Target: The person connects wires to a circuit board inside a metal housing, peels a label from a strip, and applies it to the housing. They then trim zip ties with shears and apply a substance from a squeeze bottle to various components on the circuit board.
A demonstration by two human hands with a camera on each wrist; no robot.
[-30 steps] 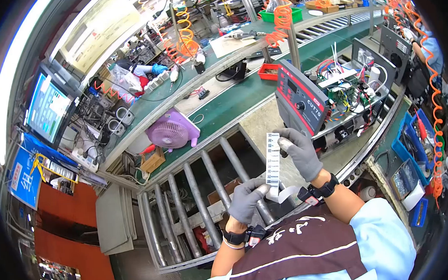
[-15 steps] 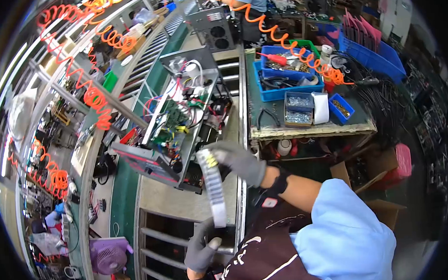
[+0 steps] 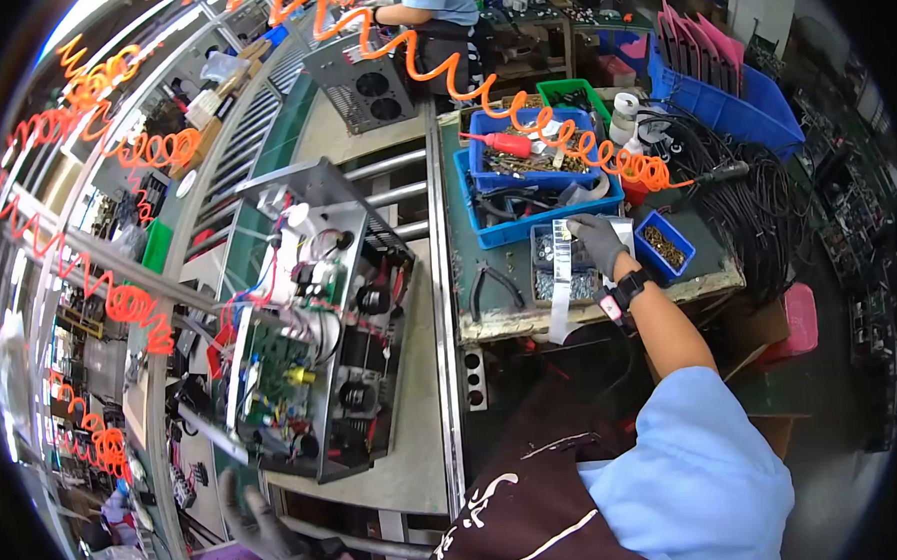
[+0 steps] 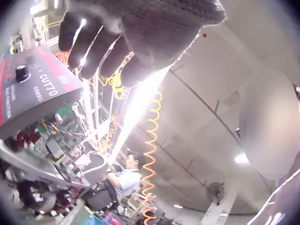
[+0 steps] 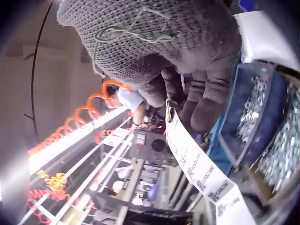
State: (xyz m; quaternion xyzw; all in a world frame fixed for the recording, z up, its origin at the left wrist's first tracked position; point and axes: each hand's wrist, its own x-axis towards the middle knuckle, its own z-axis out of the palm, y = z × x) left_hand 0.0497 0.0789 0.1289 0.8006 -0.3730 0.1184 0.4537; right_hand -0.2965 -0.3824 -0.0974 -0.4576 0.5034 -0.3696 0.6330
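Note:
My gloved right hand (image 3: pixel 599 241) pinches a long white strip of printed barcode labels (image 3: pixel 562 265) over the small-parts bins on the side bench. In the right wrist view the strip's top end sits between thumb and fingers, and the rest hangs down with a fold in it. Near the front panel of an uncovered machine (image 3: pixel 321 336) is my gloved left hand (image 3: pixel 259 528), fingers extended and holding nothing. The left wrist view shows that machine's grey and red panel (image 4: pixel 40 84), marked CUT70, beside the fingers. Circuit boards and wires show inside the casing.
Blue bins (image 3: pixel 533 151) with tools and fittings, a blue tray of brass parts (image 3: pixel 664 247) and black-handled pliers (image 3: pixel 494 286) lie on the bench. An orange coiled hose (image 3: pixel 439 65) hangs across. Another person (image 3: pixel 432 5) stands beyond, beside the conveyor rollers (image 3: pixel 399 167).
The view has turned right toward the side bench. My left hand has let go of the label strip and moved by the machine. My right hand has carried the strip over the bins.

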